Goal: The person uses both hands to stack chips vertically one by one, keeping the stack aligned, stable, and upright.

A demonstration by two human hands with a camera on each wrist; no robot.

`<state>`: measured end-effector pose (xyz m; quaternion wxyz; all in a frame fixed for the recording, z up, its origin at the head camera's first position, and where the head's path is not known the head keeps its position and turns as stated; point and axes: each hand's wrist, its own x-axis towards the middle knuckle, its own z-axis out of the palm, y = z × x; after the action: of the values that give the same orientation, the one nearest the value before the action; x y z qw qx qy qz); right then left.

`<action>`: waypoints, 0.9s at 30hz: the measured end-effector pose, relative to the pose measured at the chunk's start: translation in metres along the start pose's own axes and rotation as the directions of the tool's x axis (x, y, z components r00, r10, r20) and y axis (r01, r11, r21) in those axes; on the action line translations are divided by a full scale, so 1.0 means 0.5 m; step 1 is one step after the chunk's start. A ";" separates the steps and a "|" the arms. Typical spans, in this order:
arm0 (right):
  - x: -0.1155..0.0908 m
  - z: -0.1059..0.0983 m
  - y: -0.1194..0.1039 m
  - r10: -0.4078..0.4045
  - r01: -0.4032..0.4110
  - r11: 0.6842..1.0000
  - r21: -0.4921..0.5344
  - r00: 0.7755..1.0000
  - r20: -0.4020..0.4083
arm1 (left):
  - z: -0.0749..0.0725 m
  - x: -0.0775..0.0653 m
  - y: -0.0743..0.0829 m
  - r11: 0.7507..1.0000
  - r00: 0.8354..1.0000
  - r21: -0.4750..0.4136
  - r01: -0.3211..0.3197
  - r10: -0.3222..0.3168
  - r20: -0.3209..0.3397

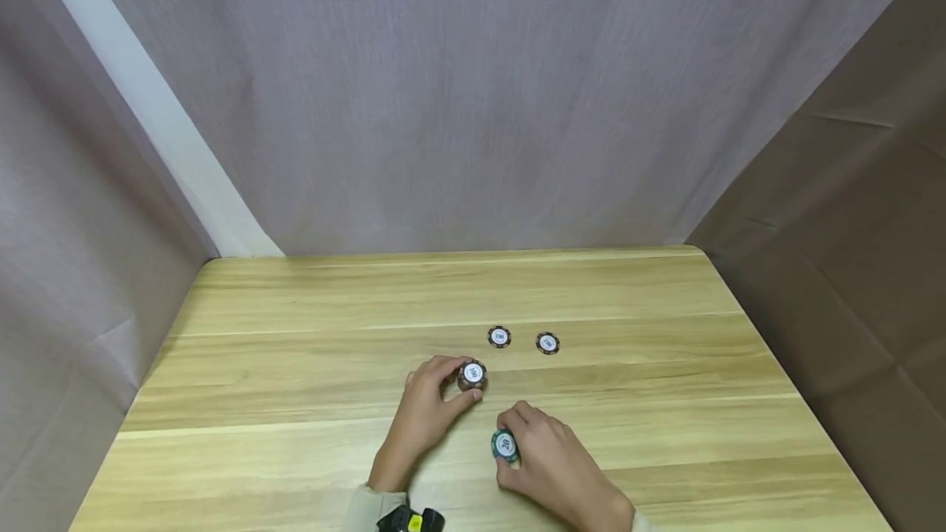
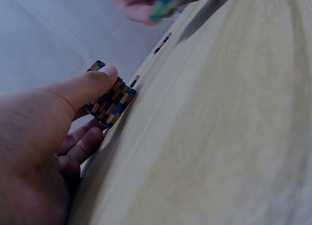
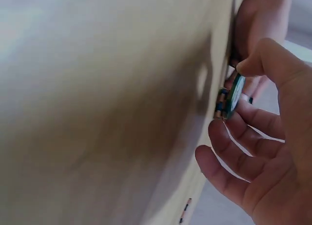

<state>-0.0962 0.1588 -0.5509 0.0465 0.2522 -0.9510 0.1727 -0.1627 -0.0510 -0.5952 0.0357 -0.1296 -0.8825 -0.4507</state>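
Wooden table (image 1: 296, 335) boxed in by grey cloth walls (image 1: 473, 89), with poker chips under my two hands.

My left hand (image 1: 424, 409) curls its thumb and fingers round a short brown chip stack (image 1: 472, 375) standing at the middle of the table. Just right and nearer, my right hand (image 1: 550, 462) pinches a single green chip (image 1: 505, 445), tilted up off the wood. Farther off lie two loose chips flat, one black chip (image 1: 499, 337) and, to its right, a second black chip (image 1: 548, 342), apart from each other and from both hands.
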 end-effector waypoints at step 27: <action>0.154 0.006 -0.021 0.005 0.001 0.999 0.045 0.991 -0.132 | -0.010 -0.007 0.000 1.000 1.000 0.025 0.000 0.000 -0.005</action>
<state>-0.1578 0.1137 -0.5370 0.1035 0.2401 -0.9420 0.2102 -0.1597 -0.0560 -0.5928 0.0394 -0.1282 -0.8879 -0.4401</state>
